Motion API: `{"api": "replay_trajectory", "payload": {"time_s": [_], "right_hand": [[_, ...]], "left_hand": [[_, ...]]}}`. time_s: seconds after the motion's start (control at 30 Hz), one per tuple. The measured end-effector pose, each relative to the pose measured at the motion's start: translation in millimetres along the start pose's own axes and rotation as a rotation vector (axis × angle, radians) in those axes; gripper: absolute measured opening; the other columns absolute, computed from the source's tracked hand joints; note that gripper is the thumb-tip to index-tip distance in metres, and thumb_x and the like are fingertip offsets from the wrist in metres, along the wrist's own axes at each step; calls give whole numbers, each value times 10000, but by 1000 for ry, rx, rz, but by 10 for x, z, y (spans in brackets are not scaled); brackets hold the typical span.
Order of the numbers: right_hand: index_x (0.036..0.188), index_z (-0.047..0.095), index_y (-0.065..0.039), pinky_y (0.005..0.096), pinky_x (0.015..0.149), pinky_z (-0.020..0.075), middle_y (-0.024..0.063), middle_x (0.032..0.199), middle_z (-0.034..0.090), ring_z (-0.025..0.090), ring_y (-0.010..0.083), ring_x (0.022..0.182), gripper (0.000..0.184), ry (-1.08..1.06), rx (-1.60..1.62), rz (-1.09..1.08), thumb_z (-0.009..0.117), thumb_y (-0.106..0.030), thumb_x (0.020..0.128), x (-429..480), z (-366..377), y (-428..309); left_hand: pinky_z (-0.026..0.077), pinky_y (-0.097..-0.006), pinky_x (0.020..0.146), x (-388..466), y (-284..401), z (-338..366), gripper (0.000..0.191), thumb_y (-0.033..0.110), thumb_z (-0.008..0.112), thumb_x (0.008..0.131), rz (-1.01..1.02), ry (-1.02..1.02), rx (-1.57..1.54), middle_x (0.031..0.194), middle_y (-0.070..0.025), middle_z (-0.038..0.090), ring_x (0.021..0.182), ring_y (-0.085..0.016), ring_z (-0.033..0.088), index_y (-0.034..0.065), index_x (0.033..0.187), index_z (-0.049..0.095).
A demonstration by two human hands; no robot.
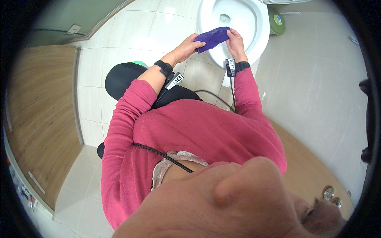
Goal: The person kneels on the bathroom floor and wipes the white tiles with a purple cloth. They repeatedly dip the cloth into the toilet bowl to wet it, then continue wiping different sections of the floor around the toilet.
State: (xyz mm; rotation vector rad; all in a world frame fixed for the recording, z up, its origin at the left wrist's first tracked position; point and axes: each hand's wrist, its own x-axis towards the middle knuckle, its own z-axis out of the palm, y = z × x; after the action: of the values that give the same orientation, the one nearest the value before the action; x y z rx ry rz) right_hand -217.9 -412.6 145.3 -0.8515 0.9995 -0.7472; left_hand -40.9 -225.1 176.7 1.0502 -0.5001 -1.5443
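A folded purple cloth (213,38) with pale hairs or lint on its surface is stretched between my two hands. My left hand (186,49) pinches its left end, thumb on top. At the other end, the fingers of my right hand (235,41) grip the upper right corner. Both hands are above the front of a white toilet (262,29), whose seat area and bowl lie open beneath and beyond the cloth. Each wrist carries a black strap with a small cabled device.
Right of the toilet stands a green bin (276,25) beside the tiled wall (309,74). A wooden-fronted cabinet (44,104) is at the left. Behind me on the right is a wooden door (306,166) with metal knobs. A black cable (217,96) loops near my lap.
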Motion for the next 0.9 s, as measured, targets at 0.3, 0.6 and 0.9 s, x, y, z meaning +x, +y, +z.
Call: {"api": "replay_trajectory", "payload": {"time_s": [0.3,0.6,0.9], "right_hand": [[1353,590,-15,432,1121,400,158,1380,606,538,334,1324,423,-411,-842,-971,607,-154,953,-968,481,-25],[1512,431,-76,518,1196,258,136,1567,432,366,335,1470,626,-681,-1354,-1157,583,-308,951,-940,360,-1],[1557,367,-128,550,1206,164,129,1626,344,301,342,1508,590,-573,-1278,-945,326,-434,1054,-794,183,32]], "left_hand": [[469,-283,839,123,-107,-66,226,101,636,934,68,-3,291,1022,-27,601,922,-118,548,40,1142,574],[479,-264,799,111,-123,-12,212,6,545,907,60,-45,80,1000,-6,598,885,-103,551,48,1112,581],[448,-245,733,85,-97,-1,303,-6,525,884,66,-87,122,969,-16,594,828,-99,537,11,1184,564]]}}
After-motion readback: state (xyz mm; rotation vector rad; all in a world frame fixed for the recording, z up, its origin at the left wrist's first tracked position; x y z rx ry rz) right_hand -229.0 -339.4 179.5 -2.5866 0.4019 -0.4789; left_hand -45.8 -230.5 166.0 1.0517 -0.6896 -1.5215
